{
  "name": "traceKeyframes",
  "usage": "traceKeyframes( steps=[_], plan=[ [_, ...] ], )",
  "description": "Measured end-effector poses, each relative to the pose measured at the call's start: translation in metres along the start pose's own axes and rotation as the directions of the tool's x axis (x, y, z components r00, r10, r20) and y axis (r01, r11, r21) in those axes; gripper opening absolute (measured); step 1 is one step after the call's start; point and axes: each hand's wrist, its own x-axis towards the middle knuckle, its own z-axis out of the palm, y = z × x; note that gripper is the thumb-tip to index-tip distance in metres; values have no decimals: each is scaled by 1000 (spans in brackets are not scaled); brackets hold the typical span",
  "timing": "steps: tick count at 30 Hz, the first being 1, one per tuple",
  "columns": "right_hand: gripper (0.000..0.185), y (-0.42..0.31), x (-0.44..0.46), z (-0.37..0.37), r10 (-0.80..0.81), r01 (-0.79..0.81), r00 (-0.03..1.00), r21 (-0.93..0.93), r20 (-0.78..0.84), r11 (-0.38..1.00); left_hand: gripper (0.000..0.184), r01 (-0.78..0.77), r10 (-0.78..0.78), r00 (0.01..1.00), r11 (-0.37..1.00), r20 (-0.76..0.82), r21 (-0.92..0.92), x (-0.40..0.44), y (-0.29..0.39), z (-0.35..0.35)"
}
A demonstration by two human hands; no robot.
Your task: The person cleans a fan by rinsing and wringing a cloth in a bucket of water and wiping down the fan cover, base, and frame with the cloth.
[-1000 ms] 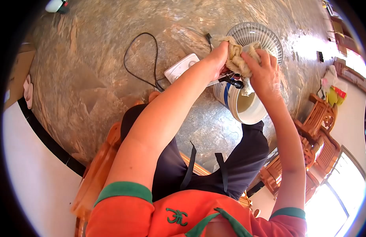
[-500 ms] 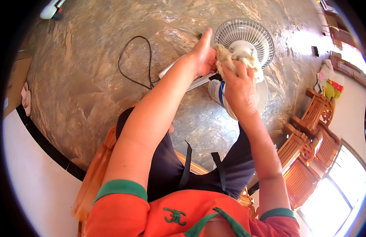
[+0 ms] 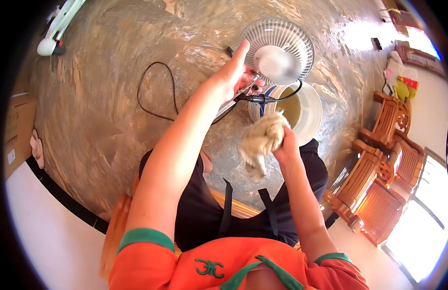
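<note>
An electric fan (image 3: pixel 277 58) with a wire cage and a white motor housing lies tilted at the top centre. My left hand (image 3: pixel 233 79) has its fingers curled round the fan's neck below the cage, thumb stretched upward. A black cable joint (image 3: pixel 258 98) hangs just below those fingers. My right hand (image 3: pixel 287 145) is closed on a crumpled, pale yellow cleaning cloth (image 3: pixel 263 140), held in front of a white bucket (image 3: pixel 311 128). Cloudy water (image 3: pixel 289 110) shows inside the bucket. The fan's cage and the bucket are close together; part of the fan's stand is hidden by my left arm.
A black power cord (image 3: pixel 141 92) loops over the stone-patterned floor at left. Carved wooden chairs (image 3: pixel 374 188) stand along the right. A cardboard box (image 3: pixel 18 128) and pink slippers (image 3: pixel 37 147) are at the far left, a white long-necked object (image 3: pixel 52 46) at upper left.
My right hand has drawn the cloth off the fan's motor housing, down and toward me, uncovering the cable joint and bucket opening. My left hand stays at the fan's neck.
</note>
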Motion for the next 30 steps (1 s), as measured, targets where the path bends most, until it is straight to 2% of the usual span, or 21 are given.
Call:
traceKeyframes(
  steps=[1, 3, 5, 7, 9, 10, 14, 17, 18, 21, 22, 25, 26, 30],
  plan=[
    [35, -8, 13, 3, 32, -33, 999, 121, 13, 992, 101, -10, 11, 999, 999, -38, 47, -1, 0, 4],
    [37, -22, 37, 14, -21, -4, 994, 229, 109, 973, 98, -6, 11, 995, 998, -96, 58, -2, -1, 11],
    [38, -38, 56, 28, -46, 25, 997, 293, 67, 956, 95, -10, 21, 988, 997, -156, 71, -3, -2, 17],
    [39, -52, 75, 31, -3, 7, 1000, 226, -17, 974, 87, -36, 65, 982, 986, -178, 160, -3, -2, 22],
    [41, -63, 89, 31, 36, -28, 999, 245, -29, 969, 85, 3, 51, 973, 973, -226, 232, -2, -2, 24],
    [39, -69, 90, 34, 33, -37, 999, 218, 22, 975, 86, 33, 30, 973, 964, -230, 263, -3, 1, 26],
    [28, -88, 123, 22, -17, 14, 1000, 189, 19, 982, 86, 65, 25, 963, 946, -268, 319, 3, 0, 33],
    [25, -99, 126, 14, -123, 117, 986, 63, 111, 991, 83, 94, 21, 934, 949, -358, 301, 0, 3, 43],
    [27, -104, 114, 21, -133, 131, 986, 29, 100, 991, 79, 127, -18, 940, 945, -340, 301, -1, 6, 42],
    [33, -114, 86, 41, -298, 322, 926, -71, 229, 944, 73, 111, -16, 938, 960, -346, 255, 3, 4, 39],
    [40, -114, 92, 32, -300, 335, 915, -93, 270, 938, 71, 159, -82, 959, 949, -272, 272, 0, 10, 37],
    [42, -114, 83, 33, -342, 373, 916, -131, 210, 919, 73, 103, -53, 974, 969, -219, 223, 2, 9, 34],
    [42, -114, 80, 34, -370, 403, 903, -129, 219, 906, 78, 58, 1, 978, 958, -207, 279, 0, 9, 34],
    [37, -116, 52, 43, -414, 455, 881, -172, 227, 874, 82, -15, 90, 969, 950, -229, 311, -12, 5, 39]
  ],
)
